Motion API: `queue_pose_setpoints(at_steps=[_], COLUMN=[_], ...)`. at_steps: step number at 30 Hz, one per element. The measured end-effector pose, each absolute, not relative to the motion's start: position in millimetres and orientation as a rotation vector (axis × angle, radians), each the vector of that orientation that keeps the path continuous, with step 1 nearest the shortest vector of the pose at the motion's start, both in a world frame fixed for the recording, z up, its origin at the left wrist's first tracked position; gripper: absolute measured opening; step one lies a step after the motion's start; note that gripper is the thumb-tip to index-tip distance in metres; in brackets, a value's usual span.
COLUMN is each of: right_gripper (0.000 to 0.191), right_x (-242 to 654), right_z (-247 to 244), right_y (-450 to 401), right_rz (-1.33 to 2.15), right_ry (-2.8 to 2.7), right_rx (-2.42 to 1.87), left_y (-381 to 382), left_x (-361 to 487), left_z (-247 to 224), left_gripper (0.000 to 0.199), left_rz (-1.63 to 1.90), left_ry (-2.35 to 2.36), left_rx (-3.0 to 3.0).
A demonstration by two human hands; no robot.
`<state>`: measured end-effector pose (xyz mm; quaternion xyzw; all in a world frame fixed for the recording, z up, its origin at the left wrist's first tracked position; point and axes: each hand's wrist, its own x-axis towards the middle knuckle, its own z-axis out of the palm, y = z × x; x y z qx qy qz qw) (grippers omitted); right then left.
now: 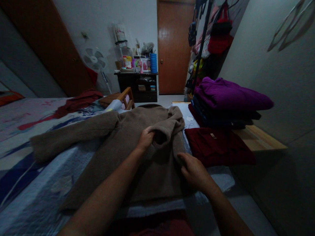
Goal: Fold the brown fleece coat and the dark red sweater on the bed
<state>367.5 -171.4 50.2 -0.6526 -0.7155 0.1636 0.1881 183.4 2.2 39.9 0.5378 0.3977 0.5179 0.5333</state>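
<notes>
A brown fleece-like coat [118, 157] lies spread over the bed, one sleeve stretched out to the left. My left hand [145, 139] is closed on the cuff end of its other sleeve, which is folded over the coat's body with the round opening facing me. Farther right, my right hand [193, 168] pinches the coat's right side edge between thumb and fingers. Just beyond that hand lies a folded dark red garment [216, 146] with a small label.
Behind the red garment, a purple folded garment [228, 95] tops a stack of dark clothes [221, 116]. A wooden board [263, 137] juts out at right. A fan [94, 59], a dark cabinet [135, 87] and a wooden door [175, 49] stand at the back.
</notes>
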Motion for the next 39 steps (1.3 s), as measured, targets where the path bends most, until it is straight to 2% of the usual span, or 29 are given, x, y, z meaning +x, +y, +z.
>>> queue_pose_setpoints(at_steps=[3,7,12,15,18,21,23,25,29,31,36,39], right_gripper=[0.046,0.041,0.045,0.033,0.032,0.036,0.042,0.045,0.051,0.053,0.054,0.055], right_x=[359.2,338.7,329.1,340.0,355.9,364.0,361.3,353.6,338.4,336.1,338.3,337.7], right_z=[55.0,54.0,40.4,36.2,31.1,17.1,4.1,-8.0,-20.4,-21.3,-22.8,-25.7], right_y=[-170.1,-170.4,-171.9,-166.6,-153.0,-138.3,-133.0,-132.2,-136.9,-138.2,-137.1,-136.6], right_rz=[0.467,0.513,0.779,0.855,0.697,0.444,0.348,0.312,0.225,0.195,0.183,0.168], right_ry=[-1.982,-2.026,-2.135,-2.046,-1.871,-1.788,-1.842,-1.960,-2.138,-2.164,-2.185,-2.172], right_rx=[-1.771,-1.716,-1.554,-1.471,-1.501,-1.578,-1.629,-1.690,-1.818,-1.848,-1.846,-1.847], left_y=[17.3,22.9,6.0,-4.9,-9.6,-9.2,-7.0,-3.6,3.2,5.4,9.5,10.1], left_x=[163.8,115.4,59.7,48.8,48.5,51.1,53.3,56.0,61.0,61.1,46.4,32.9], left_z=[57.0,58.9,27.3,12.6,8.4,6.9,4.0,1.2,11.1,27.5,65.2,60.4], left_gripper=[0.017,0.021,0.030,0.035,0.055,0.096,0.113,0.109,0.062,0.047,0.044,0.062], left_rz=[1.432,1.498,1.458,1.460,1.518,1.475,1.401,1.388,1.397,1.461,1.753,1.733], left_ry=[0.888,0.916,1.141,1.203,1.330,1.660,1.801,1.773,1.475,1.324,1.211,1.472], left_rx=[0.825,0.371,0.244,0.372,0.636,1.033,1.274,1.306,0.951,0.858,0.849,0.979])
